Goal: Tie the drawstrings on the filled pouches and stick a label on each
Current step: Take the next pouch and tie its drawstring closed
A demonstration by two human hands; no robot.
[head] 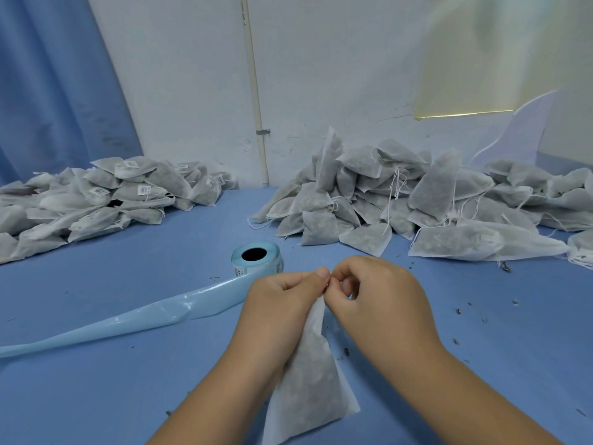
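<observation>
A filled white pouch (309, 387) lies on the blue table in front of me, its gathered neck pointing away. My left hand (282, 303) grips the neck, fingers curled round it. My right hand (378, 300) meets it at the top, thumb and fingers pinching at the neck where the drawstring sits; the string itself is hidden between the fingertips. A roll of labels (256, 258) stands just beyond my hands, and its pale blue backing strip (134, 319) trails off to the left.
A heap of labelled pouches (96, 197) lies at the back left. A larger heap of unlabelled pouches with loose strings (417, 200) fills the back right. Dark crumbs are scattered on the table (481, 319) to my right. A wall stands behind.
</observation>
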